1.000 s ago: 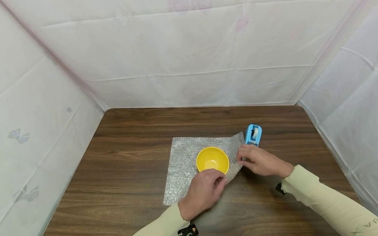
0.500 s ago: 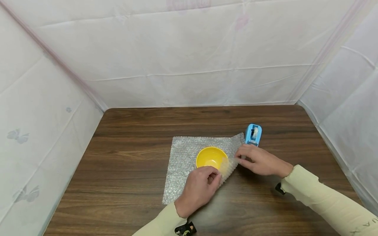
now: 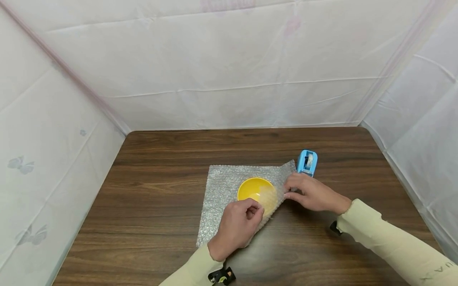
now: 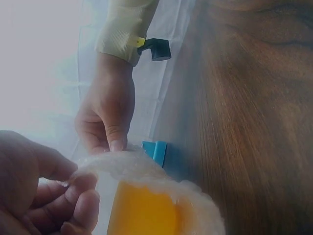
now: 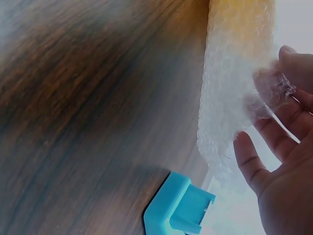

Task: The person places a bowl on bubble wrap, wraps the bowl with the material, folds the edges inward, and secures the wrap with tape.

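Observation:
A yellow bowl (image 3: 250,188) sits upright on a sheet of bubble wrap (image 3: 222,189) on the table. The sheet's near right corner is folded up, and its clear film covers the bowl's right side. My left hand (image 3: 239,223) pinches that corner between thumb and fingers, just over the bowl's near rim. Beside the bowl on the right, my right hand (image 3: 315,192) pinches the folded right edge. In the right wrist view, the bubble wrap (image 5: 227,93) runs between that hand's thumb and fingers. The bowl (image 4: 146,210) shows beneath the lifted film in the left wrist view.
Just beyond my right hand, a blue tape dispenser (image 3: 307,163) stands beside the sheet's far right corner. White fabric walls (image 3: 229,71) enclose the brown wooden table (image 3: 154,190) at the back and both sides.
My left hand has moved left and slightly away from me, drawing the bubble wrap's corner over the bowl's right side. My right hand has shifted slightly left, still pinching the edge.

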`<state>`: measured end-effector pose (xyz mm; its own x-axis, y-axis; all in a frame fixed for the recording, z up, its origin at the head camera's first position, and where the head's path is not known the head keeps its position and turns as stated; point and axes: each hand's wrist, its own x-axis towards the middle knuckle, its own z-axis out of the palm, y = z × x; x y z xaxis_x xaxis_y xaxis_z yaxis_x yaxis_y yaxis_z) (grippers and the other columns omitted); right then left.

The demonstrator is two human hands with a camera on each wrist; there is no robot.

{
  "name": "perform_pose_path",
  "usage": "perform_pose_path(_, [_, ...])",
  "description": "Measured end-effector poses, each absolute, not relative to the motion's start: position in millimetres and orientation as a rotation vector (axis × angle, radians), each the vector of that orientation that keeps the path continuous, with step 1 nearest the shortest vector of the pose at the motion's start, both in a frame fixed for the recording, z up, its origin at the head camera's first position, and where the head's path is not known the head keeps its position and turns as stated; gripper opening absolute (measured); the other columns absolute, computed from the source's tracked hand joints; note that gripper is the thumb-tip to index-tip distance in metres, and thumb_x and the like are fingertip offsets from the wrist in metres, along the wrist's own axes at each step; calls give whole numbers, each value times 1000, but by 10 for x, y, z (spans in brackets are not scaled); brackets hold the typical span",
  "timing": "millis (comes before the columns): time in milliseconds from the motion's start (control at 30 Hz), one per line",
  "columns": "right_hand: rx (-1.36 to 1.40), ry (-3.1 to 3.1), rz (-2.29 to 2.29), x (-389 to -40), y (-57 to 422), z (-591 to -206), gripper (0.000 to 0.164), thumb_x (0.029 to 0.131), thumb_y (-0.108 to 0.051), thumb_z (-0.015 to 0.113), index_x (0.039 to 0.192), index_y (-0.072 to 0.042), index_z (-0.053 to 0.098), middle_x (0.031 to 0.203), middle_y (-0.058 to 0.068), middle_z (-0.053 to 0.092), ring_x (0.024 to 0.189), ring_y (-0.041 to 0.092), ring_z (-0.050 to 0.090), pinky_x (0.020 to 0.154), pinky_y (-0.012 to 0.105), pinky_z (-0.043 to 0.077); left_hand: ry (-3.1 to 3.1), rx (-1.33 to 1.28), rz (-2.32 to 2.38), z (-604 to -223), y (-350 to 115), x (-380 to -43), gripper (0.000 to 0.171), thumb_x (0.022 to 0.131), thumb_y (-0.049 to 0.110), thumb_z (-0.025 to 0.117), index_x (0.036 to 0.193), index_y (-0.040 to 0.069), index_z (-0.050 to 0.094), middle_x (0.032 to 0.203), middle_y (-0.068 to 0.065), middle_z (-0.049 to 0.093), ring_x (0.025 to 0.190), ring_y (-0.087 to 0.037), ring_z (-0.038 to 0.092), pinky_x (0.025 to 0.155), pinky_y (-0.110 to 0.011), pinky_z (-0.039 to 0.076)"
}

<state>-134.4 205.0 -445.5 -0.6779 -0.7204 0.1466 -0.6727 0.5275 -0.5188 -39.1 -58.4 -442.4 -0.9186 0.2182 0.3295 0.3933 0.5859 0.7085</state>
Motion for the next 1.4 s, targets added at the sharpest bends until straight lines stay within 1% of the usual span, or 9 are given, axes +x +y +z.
perform_pose_path(167, [-1248,2661,-900,-1373,2017,-4453,14,96,-15,74,93,-28,73,90,-20,64,88,2,55,80,28,53,-2621,-493,-1261,-4419,-595,-413,7,90,13,77,83,13,76,71,6,71,61,6,54,63,-11,49])
perform_pose_path(300, [-1215,2666,-903,-1376,2001,-4449,11,97,-16,74,93,-27,73,89,-20,63,88,2,54,80,27,53,-2626,-478,-1258,-4419,-609,-417,7,91,13,77,83,12,77,71,5,70,62,4,55,63,-13,50])
perform_pose_path(433, [-1161,2669,-915,-1385,1983,-4455,11,97,-19,74,92,-28,72,89,-21,62,88,1,53,80,26,53,-2637,-462,-1246,-4419,-619,-419,7,91,15,77,85,13,76,73,6,70,65,0,58,65,-15,50])
perform_pose_path(667, [-1118,2674,-923,-1407,1938,-4463,11,98,-20,74,91,-28,71,86,-20,60,84,0,52,79,26,52,-2647,-419,-1194,-4440,-623,-436,4,89,14,79,87,13,76,77,5,73,74,-12,65,70,-22,50])
perform_pose_path(800, [-1100,2678,-918,-1414,1920,-4466,9,98,-22,73,91,-27,71,86,-19,61,82,1,52,77,29,53,-2647,-385,-1204,-4439,-625,-449,10,89,19,80,94,12,75,81,6,74,81,-16,65,73,-25,50])
perform_pose_path(933, [-1097,2689,-911,-1424,1913,-4480,9,99,-21,72,91,-26,71,85,-17,62,80,1,51,76,32,53,-2613,-364,-1216,-4432,-622,-487,14,91,26,79,96,13,74,92,2,74,95,-21,63,83,-32,47])
perform_pose_path(1133, [-1098,2714,-885,-1442,1901,-4502,11,100,-21,70,91,-27,71,85,-18,63,80,-1,51,76,32,52,-2593,-326,-1268,-4428,-618,-613,13,94,26,76,88,14,75,117,-7,69,122,-29,56,95,-51,38])
perform_pose_path(1267, [-1086,2715,-858,-1452,1894,-4506,11,101,-23,69,91,-28,71,86,-18,63,80,-1,52,78,30,51,-2626,-275,-1316,-4450,-636,-675,13,96,23,74,87,14,77,131,-13,65,129,-36,55,102,-61,42])
perform_pose_path(1400, [-1069,2709,-848,-1455,1889,-4501,11,102,-24,69,92,-28,71,86,-18,63,81,0,52,79,31,51,-2640,-237,-1322,-4490,-661,-691,13,97,22,73,90,13,78,140,-18,62,131,-40,57,105,-61,49])
